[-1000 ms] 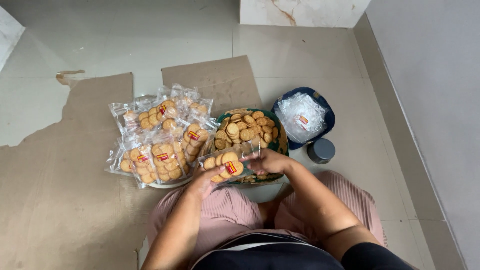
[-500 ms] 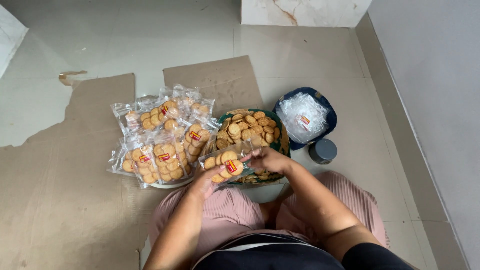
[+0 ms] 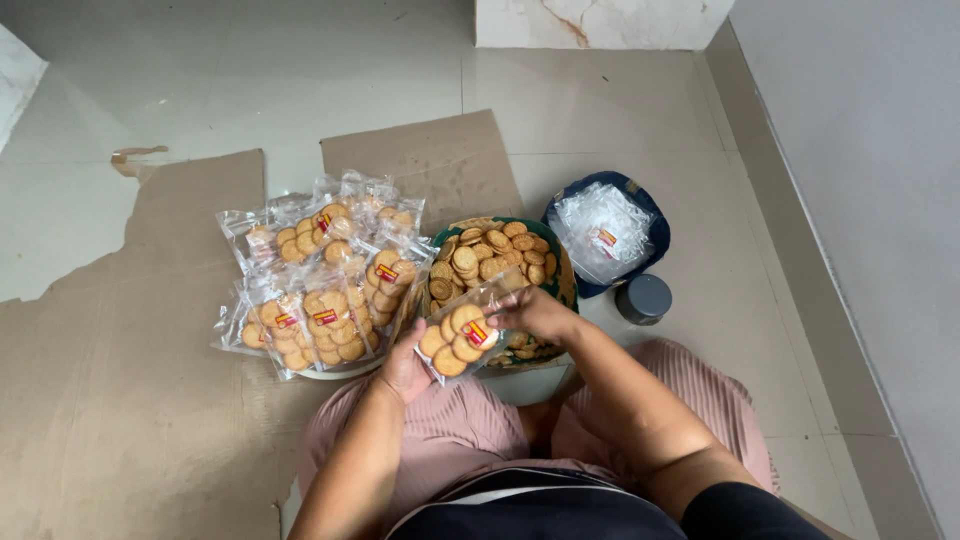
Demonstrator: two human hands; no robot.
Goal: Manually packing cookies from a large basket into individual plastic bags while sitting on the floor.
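Note:
My left hand [image 3: 403,368] supports from below a clear plastic bag of round golden biscuits [image 3: 457,338] with a small red and yellow label. My right hand [image 3: 535,311] grips the bag's open top edge, just over a green bowl [image 3: 565,285] heaped with loose biscuits. To the left lies a pile of several filled biscuit bags [image 3: 318,288] on a white plate.
A dark blue bowl [image 3: 650,215] holding empty clear bags sits to the right, with a small dark grey lid [image 3: 642,298] beside it. Flattened cardboard [image 3: 120,380] covers the tiled floor. A grey wall [image 3: 860,150] runs along the right side. My knees in pink cloth are below.
The bag in my hands has shifted slightly; my right hand's fingers have moved along its top edge. Everything else stays put.

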